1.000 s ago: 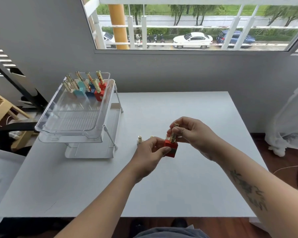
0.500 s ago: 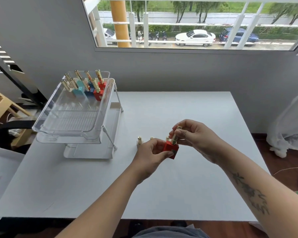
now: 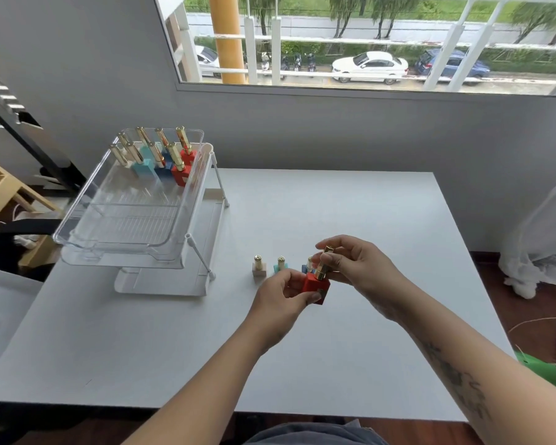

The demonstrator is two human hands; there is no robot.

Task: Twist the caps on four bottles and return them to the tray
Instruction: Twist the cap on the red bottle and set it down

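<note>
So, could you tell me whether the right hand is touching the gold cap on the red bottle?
Touching. The head view shows the right hand pinching the gold cap between its fingers, while the left hand grips the red bottle below.

Glossy clear plastic tray (image 3: 77,226), shiny gold metallic caps (image 3: 323,263), matt white table (image 3: 350,213).

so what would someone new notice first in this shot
The red bottle held mid-table: the left hand grips its base, the right hand pinches its gold cap. Next, the clear tray at far left, with gold-capped bottles lined up at its back end.
</note>
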